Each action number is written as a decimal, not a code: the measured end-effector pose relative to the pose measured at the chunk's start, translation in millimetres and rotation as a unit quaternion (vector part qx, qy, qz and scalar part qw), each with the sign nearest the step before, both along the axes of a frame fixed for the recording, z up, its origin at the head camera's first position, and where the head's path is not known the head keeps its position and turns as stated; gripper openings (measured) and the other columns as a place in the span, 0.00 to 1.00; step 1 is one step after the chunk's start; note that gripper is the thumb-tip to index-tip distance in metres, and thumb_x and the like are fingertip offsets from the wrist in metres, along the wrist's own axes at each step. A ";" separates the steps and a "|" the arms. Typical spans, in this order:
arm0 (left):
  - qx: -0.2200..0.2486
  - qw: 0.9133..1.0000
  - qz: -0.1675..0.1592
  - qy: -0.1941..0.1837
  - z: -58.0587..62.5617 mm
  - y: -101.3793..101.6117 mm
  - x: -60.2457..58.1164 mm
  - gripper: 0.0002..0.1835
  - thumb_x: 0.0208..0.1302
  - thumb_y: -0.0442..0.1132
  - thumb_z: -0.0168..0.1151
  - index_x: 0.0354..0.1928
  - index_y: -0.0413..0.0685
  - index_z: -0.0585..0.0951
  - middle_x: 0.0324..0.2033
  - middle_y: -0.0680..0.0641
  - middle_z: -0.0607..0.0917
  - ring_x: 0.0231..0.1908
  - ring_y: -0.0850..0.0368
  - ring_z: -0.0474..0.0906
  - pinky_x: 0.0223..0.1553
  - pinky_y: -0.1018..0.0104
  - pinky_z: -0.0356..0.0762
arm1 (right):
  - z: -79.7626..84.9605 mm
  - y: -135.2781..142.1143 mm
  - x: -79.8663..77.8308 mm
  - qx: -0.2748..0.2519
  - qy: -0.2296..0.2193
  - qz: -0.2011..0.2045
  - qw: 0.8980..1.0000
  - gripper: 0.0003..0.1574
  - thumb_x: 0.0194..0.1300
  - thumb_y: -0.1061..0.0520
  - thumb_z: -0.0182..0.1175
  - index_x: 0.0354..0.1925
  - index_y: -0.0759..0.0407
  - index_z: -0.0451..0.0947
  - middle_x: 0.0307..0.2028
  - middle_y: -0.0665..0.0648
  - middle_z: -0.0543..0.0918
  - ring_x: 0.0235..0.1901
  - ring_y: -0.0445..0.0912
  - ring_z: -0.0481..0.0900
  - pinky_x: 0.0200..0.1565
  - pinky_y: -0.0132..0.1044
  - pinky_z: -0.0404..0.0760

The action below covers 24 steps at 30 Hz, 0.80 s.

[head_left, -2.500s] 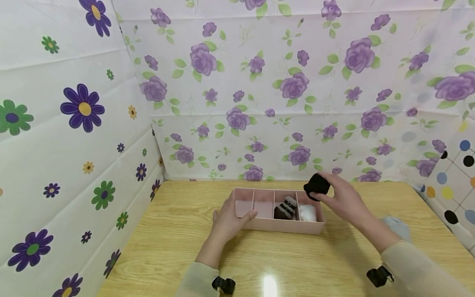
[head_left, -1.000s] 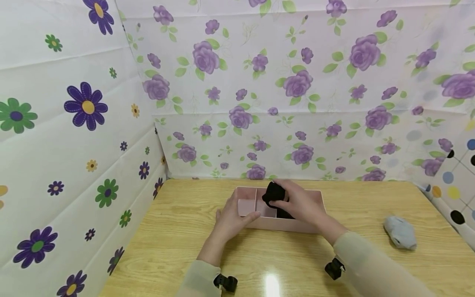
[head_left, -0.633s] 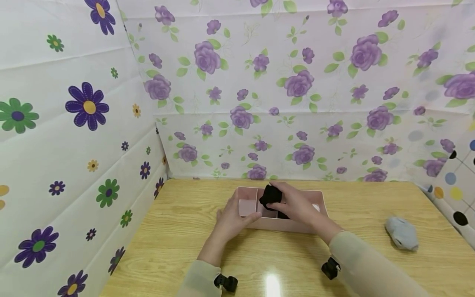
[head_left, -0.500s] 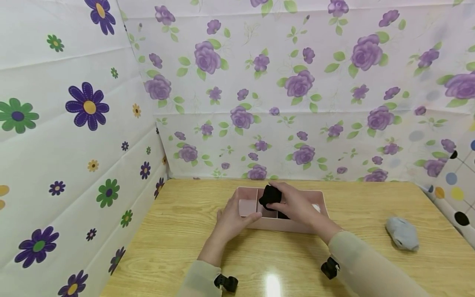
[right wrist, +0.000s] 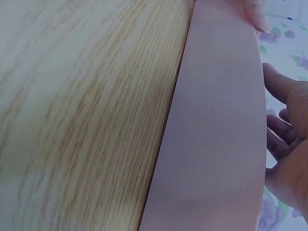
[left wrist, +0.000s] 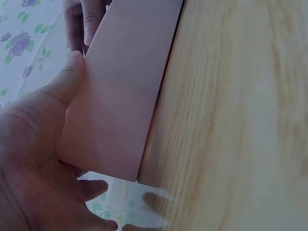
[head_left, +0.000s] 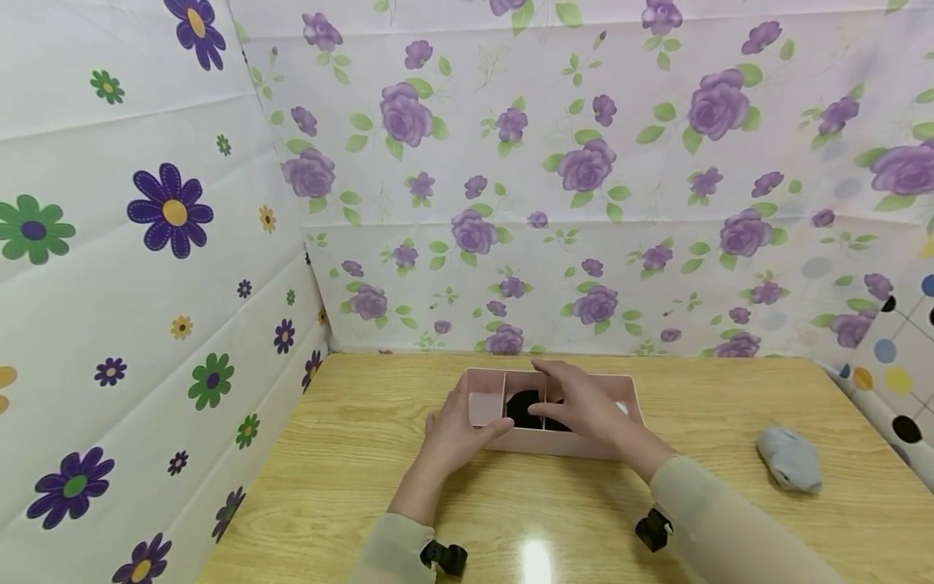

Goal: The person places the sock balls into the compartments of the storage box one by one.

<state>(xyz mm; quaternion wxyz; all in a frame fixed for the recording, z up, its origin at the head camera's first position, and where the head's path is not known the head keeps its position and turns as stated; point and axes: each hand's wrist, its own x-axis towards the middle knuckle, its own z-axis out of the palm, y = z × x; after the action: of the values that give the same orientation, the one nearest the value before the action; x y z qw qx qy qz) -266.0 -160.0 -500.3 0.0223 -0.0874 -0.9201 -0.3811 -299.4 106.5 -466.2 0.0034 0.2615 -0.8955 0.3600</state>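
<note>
A pink divided storage box (head_left: 576,444) stands on the table. My left hand (head_left: 454,426) holds its left end, thumb over the front rim and the other fingers around the end; in the left wrist view, the thumb (left wrist: 67,79) lies against the rim. A black rolled pair of socks (head_left: 521,408) rests in the second compartment from the left. Just right of it, my right hand (head_left: 584,405) hovers over the box with thumb and fingers apart, holding nothing. Beneath that hand, the third compartment shows only a dark patch. Something white (head_left: 622,408) shows in the rightmost one.
A grey folded cloth bundle (head_left: 790,459), perhaps socks, lies to the right on the wooden table (head_left: 584,519). Flower-print sheets (head_left: 438,268) rise behind the table and on its left. A dotted sheet hangs at the right.
My right hand carried the black socks from above the right end leftward to the second compartment, lowered them and let go. My left hand has stayed on the box.
</note>
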 end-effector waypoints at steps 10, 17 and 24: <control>0.005 1.000 0.002 0.001 -1.5 -0.5 -0.7 0.67 0.67 0.72 0.72 0.91 0.49 0.45 0.85 0.38 0.62 0.81 0.35 0.62 0.76 0.16 0.40 | 0.3 19.5 7.1 0.015 0.031 -0.033 0.999 0.53 0.73 0.46 0.76 0.85 0.57 0.65 0.78 0.62 0.73 0.75 0.62 0.74 0.67 0.62 0.80; -0.003 1.000 0.002 0.001 -2.2 0.1 -1.2 0.67 0.67 0.73 0.72 0.91 0.48 0.45 0.85 0.38 0.61 0.82 0.36 0.61 0.76 0.17 0.40 | -1.3 40.2 14.4 0.036 0.065 -0.054 0.996 0.50 0.73 0.47 0.77 0.83 0.58 0.68 0.75 0.64 0.77 0.67 0.64 0.79 0.62 0.65 0.81; -0.005 1.000 0.004 0.003 -3.2 -0.7 -2.2 0.67 0.66 0.74 0.72 0.91 0.48 0.46 0.85 0.38 0.62 0.82 0.36 0.61 0.76 0.16 0.41 | -2.7 59.5 26.0 0.035 0.087 -0.062 0.994 0.51 0.71 0.47 0.78 0.82 0.62 0.69 0.75 0.67 0.77 0.74 0.70 0.72 0.68 0.72 0.74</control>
<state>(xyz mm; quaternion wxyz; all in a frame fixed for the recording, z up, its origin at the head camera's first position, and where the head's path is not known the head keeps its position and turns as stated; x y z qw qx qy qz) -268.2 -160.7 -503.5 0.0263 -0.0855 -0.9222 -0.3761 -273.3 166.0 -468.9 0.0947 0.2358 -0.9183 0.3037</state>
